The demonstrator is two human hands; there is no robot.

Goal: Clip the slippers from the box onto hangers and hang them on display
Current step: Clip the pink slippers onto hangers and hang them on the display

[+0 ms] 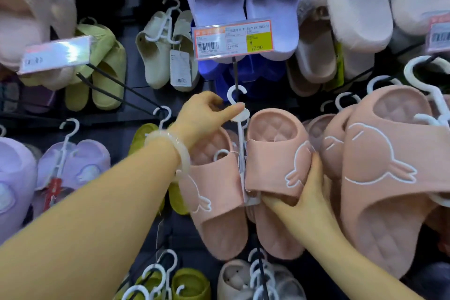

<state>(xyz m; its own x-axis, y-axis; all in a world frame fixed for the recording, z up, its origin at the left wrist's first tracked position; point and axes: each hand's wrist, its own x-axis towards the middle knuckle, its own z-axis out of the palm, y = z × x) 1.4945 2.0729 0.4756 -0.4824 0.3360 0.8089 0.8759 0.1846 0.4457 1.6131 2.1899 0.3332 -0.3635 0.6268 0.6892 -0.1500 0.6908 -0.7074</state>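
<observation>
Left hand [207, 114] pinches white hanger [239, 114] w/ pink slipper pair [272, 165]; right hand [309, 192], at 4 o'clock, fingers curled on right slipper's strap.

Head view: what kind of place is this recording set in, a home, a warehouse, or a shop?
Most likely a shop's footwear display. Many slipper pairs hang on white hangers from dark pegs, among them a lilac pair; a price label with barcode reads 17.90. The left hand holds a hanger carrying pink slippers.
</observation>
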